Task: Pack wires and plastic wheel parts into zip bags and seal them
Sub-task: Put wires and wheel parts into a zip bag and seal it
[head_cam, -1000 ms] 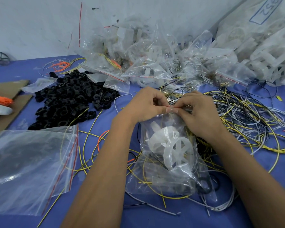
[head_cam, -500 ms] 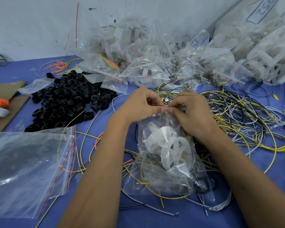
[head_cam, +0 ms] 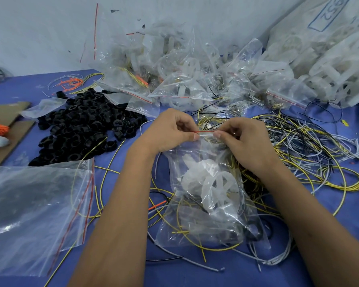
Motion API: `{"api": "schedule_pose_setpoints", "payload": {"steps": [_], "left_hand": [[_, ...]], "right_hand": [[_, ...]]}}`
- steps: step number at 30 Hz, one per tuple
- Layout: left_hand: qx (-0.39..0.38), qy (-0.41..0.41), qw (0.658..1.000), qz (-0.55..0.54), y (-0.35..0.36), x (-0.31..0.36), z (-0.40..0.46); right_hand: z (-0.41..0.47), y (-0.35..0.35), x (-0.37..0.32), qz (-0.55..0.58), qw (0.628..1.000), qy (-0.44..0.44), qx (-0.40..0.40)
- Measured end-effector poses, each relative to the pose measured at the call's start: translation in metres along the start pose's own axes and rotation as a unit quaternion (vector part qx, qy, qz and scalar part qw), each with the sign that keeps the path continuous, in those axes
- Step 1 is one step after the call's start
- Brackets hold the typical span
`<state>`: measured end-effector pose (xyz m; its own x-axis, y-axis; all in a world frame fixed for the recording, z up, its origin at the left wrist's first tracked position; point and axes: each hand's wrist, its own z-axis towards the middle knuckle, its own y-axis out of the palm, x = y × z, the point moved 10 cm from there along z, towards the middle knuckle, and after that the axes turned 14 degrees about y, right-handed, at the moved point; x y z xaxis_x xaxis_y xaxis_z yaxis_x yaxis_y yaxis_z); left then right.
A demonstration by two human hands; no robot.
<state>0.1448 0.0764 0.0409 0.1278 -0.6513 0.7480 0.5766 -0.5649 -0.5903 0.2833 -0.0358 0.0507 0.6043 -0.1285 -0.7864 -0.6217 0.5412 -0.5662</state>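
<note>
Sealing is in hand; the left hand (head_cam: 170, 131) and right hand (head_cam: 239, 137) each pinch the red zip strip (head_cam: 204, 131) of the filled zip bag (head_cam: 207, 195) on the desk (head_cam: 330, 220); next, likely press along the strip.

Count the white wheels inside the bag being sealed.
1 clear: a spoked white wheel mid-bag, below the left hand and right hand pinching the strip. White parts beside it may hide more.
</note>
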Motion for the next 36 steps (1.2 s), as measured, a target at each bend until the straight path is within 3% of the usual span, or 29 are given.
{"api": "schedule_pose_setpoints", "payload": {"steps": [9,15,22,29,36], "left_hand": [[0.006,-0.003,1.0,0.015,-0.003,-0.005,0.001],[-0.006,0.015,0.999,0.046,0.009,0.007,0.006],[0.015,0.019,1.0,0.015,0.006,0.009,0.007],[0.003,0.012,0.999,0.038,0.006,0.004,0.005],[0.017,-0.004,1.0,-0.004,0.004,-0.003,0.0]], "right_hand": [[-0.001,-0.016,0.005,0.121,0.993,0.008,0.015],[-0.006,-0.001,-0.007,-0.045,0.999,-0.025,-0.007],[-0.006,-0.013,-0.007,0.061,0.998,-0.008,0.031],[-0.007,0.01,-0.022,-0.091,0.992,-0.088,-0.008],[-0.006,0.006,-0.024,-0.089,0.99,-0.103,0.019]]}}
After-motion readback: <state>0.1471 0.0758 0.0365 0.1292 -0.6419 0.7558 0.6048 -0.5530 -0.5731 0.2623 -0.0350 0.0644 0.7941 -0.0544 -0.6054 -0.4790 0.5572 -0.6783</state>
